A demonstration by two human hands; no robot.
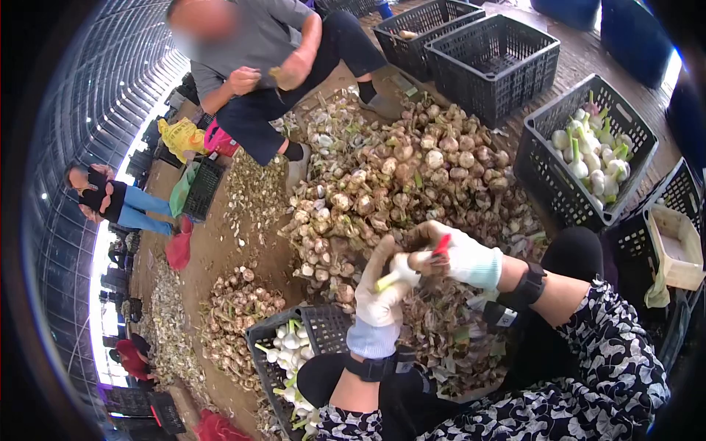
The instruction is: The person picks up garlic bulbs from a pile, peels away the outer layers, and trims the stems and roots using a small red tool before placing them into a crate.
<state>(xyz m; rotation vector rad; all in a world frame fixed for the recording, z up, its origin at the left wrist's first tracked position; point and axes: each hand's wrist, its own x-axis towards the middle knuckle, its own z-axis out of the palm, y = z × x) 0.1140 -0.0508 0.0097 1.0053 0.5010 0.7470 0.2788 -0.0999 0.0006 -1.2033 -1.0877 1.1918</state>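
Note:
My left hand [381, 290], in a white glove with a grey-blue cuff, is closed around a pale garlic bulb [401, 269] with a short green-yellow stem. Close on its right, my right hand [460, 257], gloved in white with a light blue cuff, has its fingers wrapped round a small tool with a red part [442, 245]. The tool's working end is hidden at the bulb. Both hands are over a big heap of unpeeled garlic [434, 158], with loose skins [456, 338] below them.
A crate of cleaned garlic [638, 117] stands at right, another crate [331, 331] by my left forearm. Black crates [493, 77] are at the top. A seated person [250, 44] faces me across the heap; another person [110, 195] stands at left. A cream tub [680, 250] sits far right.

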